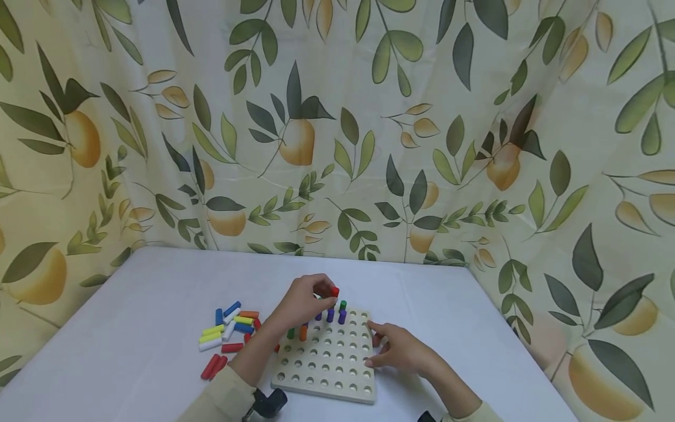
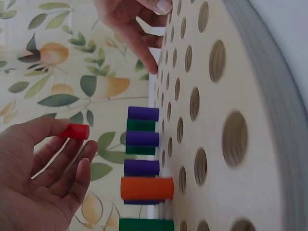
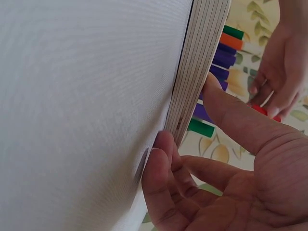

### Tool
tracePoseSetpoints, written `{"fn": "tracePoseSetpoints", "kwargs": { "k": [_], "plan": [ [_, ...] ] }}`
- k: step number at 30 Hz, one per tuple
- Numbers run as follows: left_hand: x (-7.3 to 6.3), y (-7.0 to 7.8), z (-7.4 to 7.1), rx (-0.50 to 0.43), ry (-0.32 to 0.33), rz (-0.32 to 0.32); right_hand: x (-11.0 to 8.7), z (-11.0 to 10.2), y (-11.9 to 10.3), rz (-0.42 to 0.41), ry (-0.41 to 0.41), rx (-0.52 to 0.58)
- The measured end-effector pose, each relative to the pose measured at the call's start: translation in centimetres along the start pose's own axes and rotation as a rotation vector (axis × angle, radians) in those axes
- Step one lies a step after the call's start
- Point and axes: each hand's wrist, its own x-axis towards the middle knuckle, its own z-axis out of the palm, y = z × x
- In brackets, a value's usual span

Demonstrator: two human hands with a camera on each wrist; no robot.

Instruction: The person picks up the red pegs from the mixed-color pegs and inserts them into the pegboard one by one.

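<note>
My left hand [image 1: 306,302] pinches a small red peg [image 2: 77,131] between thumb and fingertips, above the far side of a pale wooden pegboard [image 1: 337,356]. Below that peg, purple pegs [image 1: 342,317] and green pegs stand upright in the board's holes. Nearer along its left side stands an orange peg [image 1: 303,333], with a green peg beside it. My right hand [image 1: 398,347] holds the board's right edge; in the right wrist view its thumb lies against the board and its other fingers bend near the lower edge. The left forearm hides part of the board's left side.
Loose pegs in red, blue, yellow, white and orange lie scattered left of the board, such as a red peg [image 1: 232,348] and a yellow peg [image 1: 213,330]. Everything rests on a white-covered table [image 1: 132,351]. A leaf-and-fruit patterned curtain [image 1: 337,146] hangs behind.
</note>
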Motion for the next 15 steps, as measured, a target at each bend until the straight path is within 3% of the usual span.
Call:
{"fn": "tracePoseSetpoints", "kwargs": {
  "k": [9, 15],
  "plan": [
    [1.7, 0.7, 1.5, -0.024, 0.022, 0.059, -0.1, 0.1, -0.2, -0.013, 0.008, -0.007],
    [3.1, 0.6, 2.8, -0.019, 0.011, 0.06, -0.4, 0.0, 0.0, -0.033, 0.012, 0.002]
  ]
}}
